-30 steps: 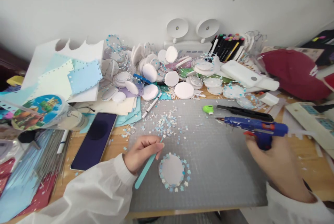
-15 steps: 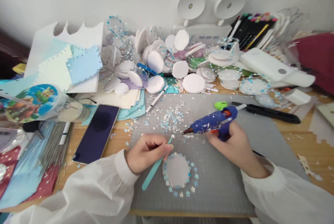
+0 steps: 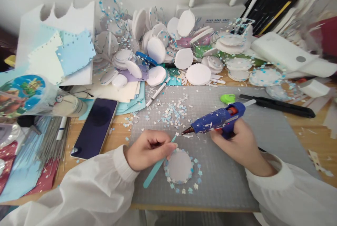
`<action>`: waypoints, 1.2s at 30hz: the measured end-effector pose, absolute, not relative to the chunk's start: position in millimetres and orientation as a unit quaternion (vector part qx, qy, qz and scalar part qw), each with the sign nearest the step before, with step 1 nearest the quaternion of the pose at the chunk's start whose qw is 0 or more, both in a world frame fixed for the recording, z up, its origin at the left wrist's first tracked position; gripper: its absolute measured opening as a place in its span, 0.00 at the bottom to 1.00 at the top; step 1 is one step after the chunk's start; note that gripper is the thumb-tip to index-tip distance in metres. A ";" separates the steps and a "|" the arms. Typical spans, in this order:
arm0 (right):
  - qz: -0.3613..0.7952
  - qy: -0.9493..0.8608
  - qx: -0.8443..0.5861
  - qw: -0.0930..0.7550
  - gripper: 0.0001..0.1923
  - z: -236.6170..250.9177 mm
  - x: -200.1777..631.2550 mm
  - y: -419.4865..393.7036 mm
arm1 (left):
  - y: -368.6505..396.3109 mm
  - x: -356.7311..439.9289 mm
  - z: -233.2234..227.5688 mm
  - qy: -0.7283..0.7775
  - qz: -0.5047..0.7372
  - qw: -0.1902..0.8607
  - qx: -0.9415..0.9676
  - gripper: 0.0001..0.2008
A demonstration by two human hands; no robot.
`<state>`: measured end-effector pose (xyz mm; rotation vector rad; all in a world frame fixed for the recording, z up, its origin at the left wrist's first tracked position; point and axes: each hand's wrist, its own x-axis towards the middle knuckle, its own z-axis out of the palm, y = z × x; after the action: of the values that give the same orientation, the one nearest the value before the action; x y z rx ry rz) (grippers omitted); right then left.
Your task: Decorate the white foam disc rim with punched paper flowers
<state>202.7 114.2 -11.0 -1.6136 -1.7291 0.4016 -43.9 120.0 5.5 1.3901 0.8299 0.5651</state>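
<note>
Lower centre of the frame: a white disc [image 3: 180,166] ringed with small blue and white flowers lies flat on the grey cutting mat [image 3: 237,180]. Just left of it, the left hand [image 3: 147,149] is closed around a teal stick [image 3: 157,165], whose tip carries a small flower beside the disc's upper edge. To the right, the right hand [image 3: 237,145] is clamped around a blue glue gun [image 3: 217,120], its nozzle pointing left and nearly meeting the stick's tip. Mid-frame: loose paper flowers [image 3: 172,113] scattered on the mat; a dark phone [image 3: 95,127] at left. Far edge: a heap of white discs [image 3: 168,48] and markers [image 3: 271,4] at upper right
</note>
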 end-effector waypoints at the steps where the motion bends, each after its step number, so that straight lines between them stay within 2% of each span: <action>1: 0.158 -0.670 -0.630 0.360 0.07 -10.7 202.3 114.1 | 120.0 -43.8 5.5 0.368 0.247 0.653 0.614 0.23; 36: 0.140 -0.690 -0.621 0.345 0.07 -13.4 203.9 115.0 | 119.7 -45.0 4.5 0.356 0.242 0.653 0.623 0.22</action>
<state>203.9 115.0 -13.4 -1.6122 -1.7924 0.3636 -45.0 119.7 4.5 1.4149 0.8080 0.5499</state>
